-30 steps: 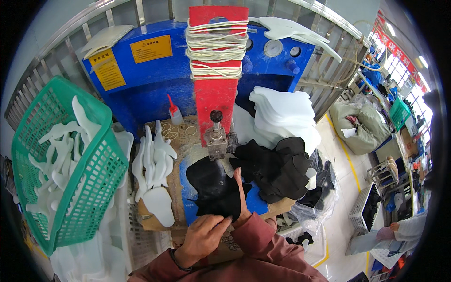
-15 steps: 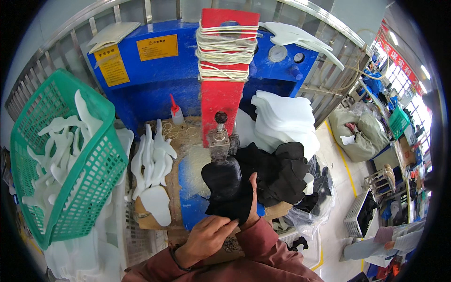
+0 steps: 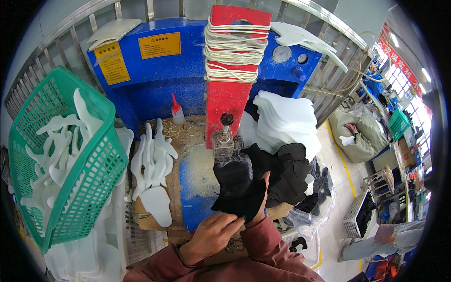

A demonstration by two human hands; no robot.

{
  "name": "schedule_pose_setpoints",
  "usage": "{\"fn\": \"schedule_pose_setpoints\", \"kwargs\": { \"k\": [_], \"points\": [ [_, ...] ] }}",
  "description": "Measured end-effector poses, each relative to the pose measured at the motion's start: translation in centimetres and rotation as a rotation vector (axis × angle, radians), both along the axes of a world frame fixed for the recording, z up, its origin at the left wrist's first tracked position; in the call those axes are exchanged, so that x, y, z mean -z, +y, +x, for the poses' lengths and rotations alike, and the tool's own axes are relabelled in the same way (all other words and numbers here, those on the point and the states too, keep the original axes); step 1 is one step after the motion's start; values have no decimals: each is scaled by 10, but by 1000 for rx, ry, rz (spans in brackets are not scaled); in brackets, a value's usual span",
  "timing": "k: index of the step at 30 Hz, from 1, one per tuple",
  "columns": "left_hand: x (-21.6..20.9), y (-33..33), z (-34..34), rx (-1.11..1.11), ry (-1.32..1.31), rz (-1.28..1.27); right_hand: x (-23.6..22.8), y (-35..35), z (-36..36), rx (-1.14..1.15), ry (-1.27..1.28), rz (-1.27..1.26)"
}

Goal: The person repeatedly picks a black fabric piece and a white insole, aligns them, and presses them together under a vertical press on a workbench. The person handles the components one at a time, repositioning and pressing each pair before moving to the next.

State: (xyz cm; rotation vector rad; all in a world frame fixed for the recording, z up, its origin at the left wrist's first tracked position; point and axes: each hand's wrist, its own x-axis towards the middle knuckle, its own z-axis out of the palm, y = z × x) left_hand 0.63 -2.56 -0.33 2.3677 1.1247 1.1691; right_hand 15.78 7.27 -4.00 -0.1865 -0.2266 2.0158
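Observation:
A black fabric piece (image 3: 244,192) is draped over the dark rounded form under the metal head (image 3: 224,144) of a red press arm (image 3: 228,105). My left hand (image 3: 211,237) pinches the cloth's near edge between thumb and fingers. At its right side, my right hand (image 3: 260,216) holds the cloth, mostly hidden behind it, with one digit showing along the edge. A pile of black fabric pieces (image 3: 290,181) lies just to the right, touching or close to the held cloth. Below the head is a blue plate (image 3: 193,209) with pale residue.
White foam shapes stand in a stack (image 3: 286,120) at the back right, and several more (image 3: 157,155) lie left of the plate. A green basket (image 3: 89,207) of white pieces fills the left. A red-tipped bottle (image 3: 177,113) stands behind. Someone (image 3: 392,242) is at the far right.
The red arm, its metal head and the black cloth have shifted to the right. Both my hands have moved slightly right with the cloth, still holding it.

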Motion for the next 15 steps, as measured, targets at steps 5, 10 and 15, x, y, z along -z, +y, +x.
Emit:
{"fn": "schedule_pose_setpoints", "kwargs": {
  "k": [5, 10, 15],
  "points": [
    [-1, 5, 1, 14, -7, -1, 4, 3, 5, 27, -12, -7],
    [0, 12, 3, 19, -15, -3, 5, 10, 4, 27, 24, -20],
    [3, 21, -2, -24, 5, 7, -2, 24, -14, 58, -45, -87]
  ]
}}
